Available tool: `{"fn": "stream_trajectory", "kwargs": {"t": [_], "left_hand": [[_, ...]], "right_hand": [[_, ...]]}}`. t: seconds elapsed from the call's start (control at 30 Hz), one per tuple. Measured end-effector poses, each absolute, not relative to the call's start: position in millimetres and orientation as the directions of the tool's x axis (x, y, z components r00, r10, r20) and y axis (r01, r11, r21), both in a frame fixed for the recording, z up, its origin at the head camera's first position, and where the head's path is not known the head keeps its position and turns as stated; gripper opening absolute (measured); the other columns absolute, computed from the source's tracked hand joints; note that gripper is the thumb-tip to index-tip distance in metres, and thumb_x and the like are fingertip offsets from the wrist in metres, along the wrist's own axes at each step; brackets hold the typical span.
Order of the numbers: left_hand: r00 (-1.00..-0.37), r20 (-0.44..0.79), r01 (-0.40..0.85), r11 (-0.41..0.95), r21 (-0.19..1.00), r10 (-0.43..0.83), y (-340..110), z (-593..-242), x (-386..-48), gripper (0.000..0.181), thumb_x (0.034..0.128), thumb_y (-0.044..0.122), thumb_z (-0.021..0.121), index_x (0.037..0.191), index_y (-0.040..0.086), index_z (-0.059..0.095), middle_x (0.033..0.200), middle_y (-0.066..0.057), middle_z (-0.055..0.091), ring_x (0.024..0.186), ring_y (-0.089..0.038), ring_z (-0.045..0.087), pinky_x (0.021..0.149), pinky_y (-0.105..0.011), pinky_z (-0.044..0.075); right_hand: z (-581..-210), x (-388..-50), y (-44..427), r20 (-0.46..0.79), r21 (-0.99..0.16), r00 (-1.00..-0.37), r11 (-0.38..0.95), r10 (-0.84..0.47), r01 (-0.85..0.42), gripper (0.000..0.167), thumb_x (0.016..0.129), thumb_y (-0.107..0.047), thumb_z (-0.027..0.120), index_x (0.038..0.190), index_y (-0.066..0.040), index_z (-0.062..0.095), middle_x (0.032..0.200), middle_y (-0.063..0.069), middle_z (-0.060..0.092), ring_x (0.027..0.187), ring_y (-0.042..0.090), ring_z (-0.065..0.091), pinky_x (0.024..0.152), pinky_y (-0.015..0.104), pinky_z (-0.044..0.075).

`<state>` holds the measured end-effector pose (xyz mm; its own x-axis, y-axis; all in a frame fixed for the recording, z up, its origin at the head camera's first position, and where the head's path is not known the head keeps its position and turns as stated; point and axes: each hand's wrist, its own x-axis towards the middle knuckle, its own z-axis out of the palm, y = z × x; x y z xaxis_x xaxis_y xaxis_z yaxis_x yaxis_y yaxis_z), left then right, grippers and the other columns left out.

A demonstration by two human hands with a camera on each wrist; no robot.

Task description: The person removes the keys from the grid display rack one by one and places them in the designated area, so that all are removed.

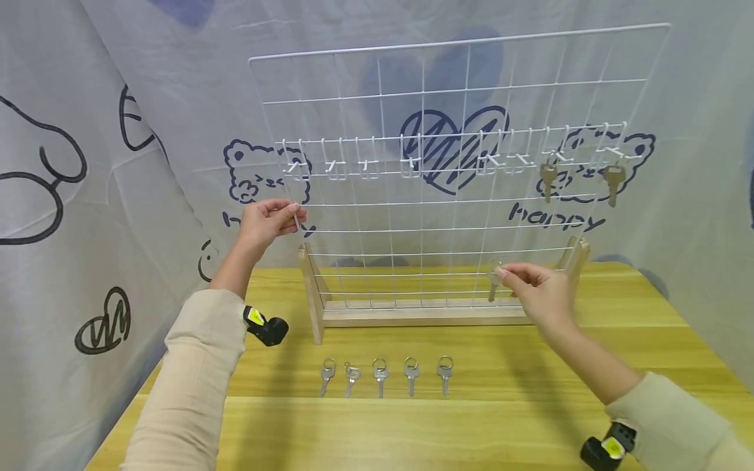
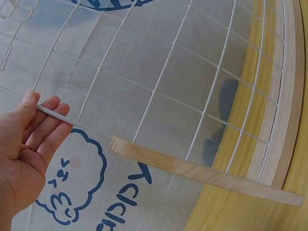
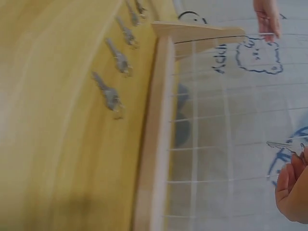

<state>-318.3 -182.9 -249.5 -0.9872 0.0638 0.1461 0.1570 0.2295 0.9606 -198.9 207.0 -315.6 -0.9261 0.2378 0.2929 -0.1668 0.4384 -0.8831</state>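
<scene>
A white wire grid rack (image 1: 423,199) stands upright in a wooden base (image 1: 412,319). My left hand (image 1: 268,224) pinches the rack's left edge wire, seen close in the left wrist view with thumb and fingers around the wire (image 2: 55,114). In front of the lower right part of the grid, my right hand (image 1: 540,291) holds a key (image 1: 493,288) by its ring, blade pointing down. Two keys, one (image 1: 548,180) beside another (image 1: 614,183), hang from hooks at the rack's right. Other white hooks (image 1: 410,165) along that row bear no keys.
Several keys with rings, among them a key (image 1: 379,373), lie in a row on the wooden table (image 1: 377,432) before the rack. A white cloth (image 1: 147,196) with blue and black drawings hangs behind and at the sides. The base has a wooden upright (image 1: 312,294) at its left.
</scene>
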Motion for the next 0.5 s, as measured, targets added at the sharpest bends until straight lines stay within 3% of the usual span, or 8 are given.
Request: {"fn": "stream_trajectory", "kwargs": {"t": [0.5], "left_hand": [[-0.986, 0.154, 0.163, 0.226, 0.961, 0.056, -183, -250, -319, 0.031, 0.0931, 0.017, 0.056, 0.114, -0.005, 0.056, 0.073, 0.018, 0.067, 0.075, 0.002, 0.066, 0.074, -0.016, 0.055]], "right_hand": [[-379, -189, 201, 0.09, -0.914, -0.988, 0.405, 0.13, -0.03, 0.023, 0.088, -0.01, 0.062, 0.102, 0.008, 0.064, 0.073, -0.013, 0.062, 0.065, 0.001, 0.053, 0.06, 0.018, 0.052]]}}
